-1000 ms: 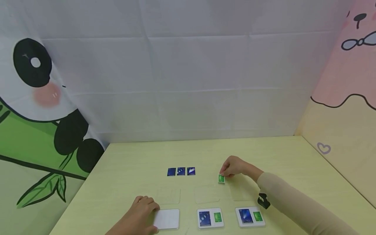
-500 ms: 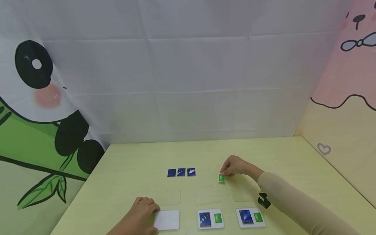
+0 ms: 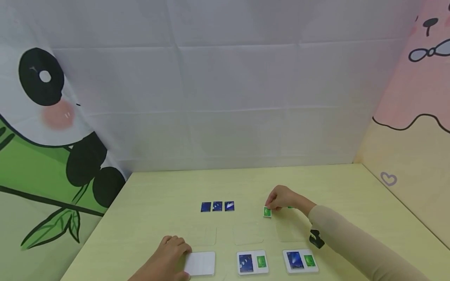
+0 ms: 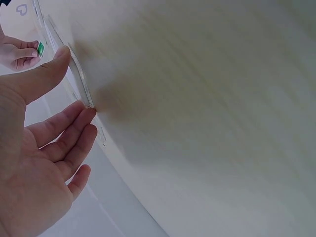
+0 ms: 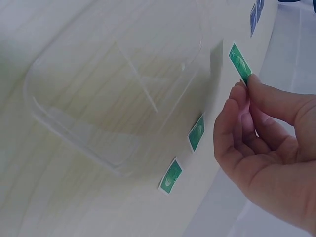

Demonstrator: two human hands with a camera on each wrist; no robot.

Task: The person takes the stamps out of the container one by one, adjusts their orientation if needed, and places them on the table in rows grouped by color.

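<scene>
Pinched near one end between the thumb and fingertips of the right hand [image 3: 280,196], a small green rectangular card with a white border [image 5: 240,63] is held toward the back of the pale yellow wooden surface [image 3: 158,195], tilted; whether it is fully clear cannot be told. By the left hand [image 3: 170,255], thumb and fingers set at opposite edges, a plain white rounded case [image 3: 201,263] is gripped in the front row. So the step in hand, it would seem, is the picking of a single green card while the plain case is steadied; for the next move, a light, level pinch is called for, with the neighbours left undisturbed. And now the count! Two more green cards [image 5: 196,132] are seen lying near the right hand. Three clear rounded plastic lids [image 3: 248,234] are laid across the middle. Farther back, to the left, three small dark-blue picture cards [image 3: 217,206] are lined up side by side. Beside the plain case, two white rounded cases [image 3: 254,262] are set, each topped with one larger blue picture [image 3: 246,263] and one green picture [image 3: 261,261], printed or placed, it cannot be told.
</scene>
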